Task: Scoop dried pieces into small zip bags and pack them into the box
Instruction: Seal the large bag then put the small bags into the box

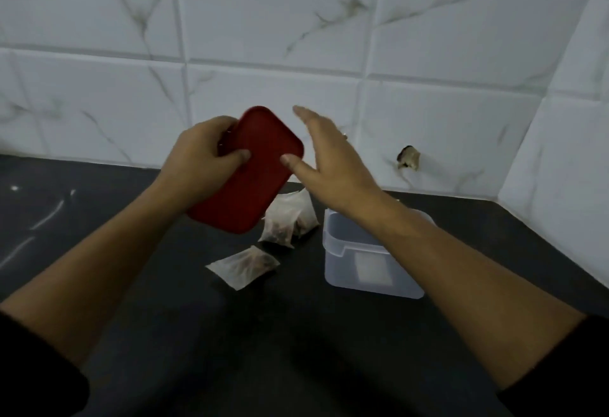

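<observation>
surface (230, 350): dark; wide bare stretch in front of and left of the box; back edge meets the tiled wall (428, 54) behind the box, corner to its right
box (405, 278): translucent, open top, pale label on front wall, right forearm crosses over its rim
red lid (250, 179): rounded rectangle, tilted, held up in the air, up-left of the box
left hand (201, 149): fingers curled round the lid's left edge, thumb on top
right hand (329, 159): fingers straight, holding nothing; thumb tip at the lid's right edge, contact unclear
zip bags: one flat (244, 266) left of the box; a pair (290, 219) bunched just left of its back corner; brown dried pieces inside
wall hole (408, 158): chipped, behind the box
</observation>
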`<state>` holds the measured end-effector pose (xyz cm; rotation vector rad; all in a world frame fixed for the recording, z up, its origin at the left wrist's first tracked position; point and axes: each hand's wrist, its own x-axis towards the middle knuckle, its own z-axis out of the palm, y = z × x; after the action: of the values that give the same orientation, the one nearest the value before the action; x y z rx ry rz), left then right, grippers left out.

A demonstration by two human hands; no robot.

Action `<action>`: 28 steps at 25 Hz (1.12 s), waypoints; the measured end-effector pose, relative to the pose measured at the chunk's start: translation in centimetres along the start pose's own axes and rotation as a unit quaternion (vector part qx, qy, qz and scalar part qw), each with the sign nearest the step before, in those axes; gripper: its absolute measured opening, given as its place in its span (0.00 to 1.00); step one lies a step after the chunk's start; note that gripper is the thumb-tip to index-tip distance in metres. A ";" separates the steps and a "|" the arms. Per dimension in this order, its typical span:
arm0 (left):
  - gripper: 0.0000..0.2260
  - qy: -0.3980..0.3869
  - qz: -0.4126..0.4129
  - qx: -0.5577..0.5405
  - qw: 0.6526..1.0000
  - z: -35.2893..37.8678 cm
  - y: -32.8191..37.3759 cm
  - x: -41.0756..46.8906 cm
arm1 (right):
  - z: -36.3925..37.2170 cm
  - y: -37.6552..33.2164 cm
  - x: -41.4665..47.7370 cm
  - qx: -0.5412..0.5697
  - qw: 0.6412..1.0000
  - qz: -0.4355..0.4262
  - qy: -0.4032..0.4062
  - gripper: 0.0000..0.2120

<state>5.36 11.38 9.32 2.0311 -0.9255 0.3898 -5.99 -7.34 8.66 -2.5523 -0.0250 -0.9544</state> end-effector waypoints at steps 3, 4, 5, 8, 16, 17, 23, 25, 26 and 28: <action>0.14 0.007 -0.173 -0.196 0.965 -1.9 -6.7 -0.4 | 5.7 -1.7 -0.6 -0.036 0.990 -0.047 -0.124 0.28; 0.13 0.007 -0.221 -0.237 0.946 -2.2 -8.6 -0.8 | 7.8 -2.3 -0.9 -0.043 0.983 -0.067 -0.167 0.26; 0.12 0.004 -0.255 -0.248 0.935 -2.2 -10.4 -1.1 | 9.8 -2.7 -1.3 -0.052 0.974 -0.085 -0.203 0.25; 0.09 -0.007 -0.294 -0.230 0.928 -1.0 -14.7 -1.9 | 14.4 -3.0 -1.9 -0.078 0.952 -0.110 -0.275 0.21; 0.26 -0.148 -0.317 0.231 0.908 2.0 -20.1 -0.7 | 17.4 -2.1 -1.5 -0.132 0.931 -0.111 -0.322 0.21; 0.27 -0.156 -0.314 0.245 0.904 2.1 -20.1 -0.7 | 17.6 -1.9 -1.5 -0.134 0.932 -0.114 -0.318 0.21; 0.26 -0.092 -0.273 0.229 0.930 2.8 -18.0 -1.1 | 16.8 -1.9 -1.2 -0.077 0.935 -0.078 -0.337 0.19; 0.24 -0.058 -0.224 0.187 0.955 3.0 -15.8 -1.0 | 15.0 -2.0 -0.8 -0.054 0.950 -0.075 -0.298 0.17; 0.22 -0.047 -0.193 0.153 0.968 3.0 -14.6 -0.8 | 13.5 -2.0 -0.5 -0.047 0.958 -0.077 -0.273 0.16; 0.19 -0.048 -0.117 0.063 0.990 3.3 -11.5 -0.1 | 9.6 -1.9 0.1 -0.042 0.968 -0.074 -0.236 0.15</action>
<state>13.51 13.01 0.77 2.2619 -0.7238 0.2274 -0.22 -1.92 2.93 -2.8282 -0.3206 -0.3791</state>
